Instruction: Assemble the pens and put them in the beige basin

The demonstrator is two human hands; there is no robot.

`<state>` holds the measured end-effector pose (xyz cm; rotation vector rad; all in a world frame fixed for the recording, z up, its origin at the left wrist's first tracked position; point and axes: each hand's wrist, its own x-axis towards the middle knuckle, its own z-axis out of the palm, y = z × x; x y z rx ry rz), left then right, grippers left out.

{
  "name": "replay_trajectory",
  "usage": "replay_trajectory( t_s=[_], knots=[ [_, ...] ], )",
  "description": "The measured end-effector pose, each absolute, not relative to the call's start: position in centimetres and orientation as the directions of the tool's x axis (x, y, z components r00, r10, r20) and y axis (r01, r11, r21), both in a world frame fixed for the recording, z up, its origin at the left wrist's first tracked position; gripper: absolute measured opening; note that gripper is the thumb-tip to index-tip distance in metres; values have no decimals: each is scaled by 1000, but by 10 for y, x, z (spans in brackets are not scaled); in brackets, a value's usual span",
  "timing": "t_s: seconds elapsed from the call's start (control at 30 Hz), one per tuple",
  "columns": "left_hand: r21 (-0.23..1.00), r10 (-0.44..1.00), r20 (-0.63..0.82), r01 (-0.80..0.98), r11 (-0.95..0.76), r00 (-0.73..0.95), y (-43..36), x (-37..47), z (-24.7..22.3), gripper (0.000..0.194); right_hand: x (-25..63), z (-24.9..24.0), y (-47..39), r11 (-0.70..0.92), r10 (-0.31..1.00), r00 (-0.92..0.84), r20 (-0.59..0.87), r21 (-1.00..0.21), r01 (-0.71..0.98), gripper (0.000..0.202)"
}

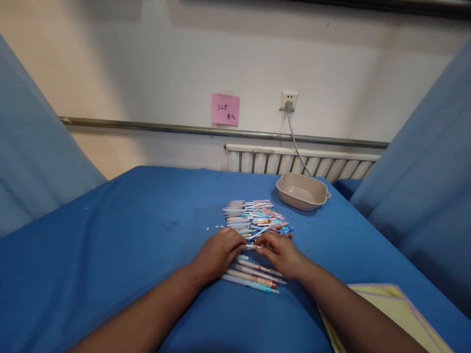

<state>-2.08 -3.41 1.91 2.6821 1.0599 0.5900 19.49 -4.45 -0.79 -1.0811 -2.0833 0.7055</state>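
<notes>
My left hand (222, 247) and my right hand (281, 252) meet over the bed-like surface, fingers closed on the two ends of a pen (250, 247). Much of that pen is hidden by the fingers. Just in front of it, several whole pens (253, 277) lie side by side, in white, peach and pale blue with a turquoise grip. Beyond my hands is a pile of pen parts (253, 215): barrels, thin white refills and coloured pieces. A few tiny white bits (217, 227) lie left of the pile.
A beige plastic basin (301, 190) stands at the back right on the blue sheet (147, 225). A folded yellow cloth (382, 314) lies by my right forearm. Behind are a white radiator (265, 159), a metal rail (165, 127) and a plugged-in cord (294, 137). Blue curtains (33, 147) hang at both sides.
</notes>
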Motion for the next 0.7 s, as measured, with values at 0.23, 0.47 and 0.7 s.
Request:
replay_trajectory(
  t_s=[0.23,0.47,0.7],
  knots=[
    [345,759,313,676,-651,571,-29,-29,22,21,200,-8,-41,484,861,-416,292,-722,495,12],
    [253,659,310,608,-752,686,-38,-18,24,19,195,-11,-45,471,855,-443,271,-763,443,19],
    [204,753,254,728,-655,607,-27,-28,18,23,205,-3,-37,459,862,-457,219,-718,523,20]
  ],
)
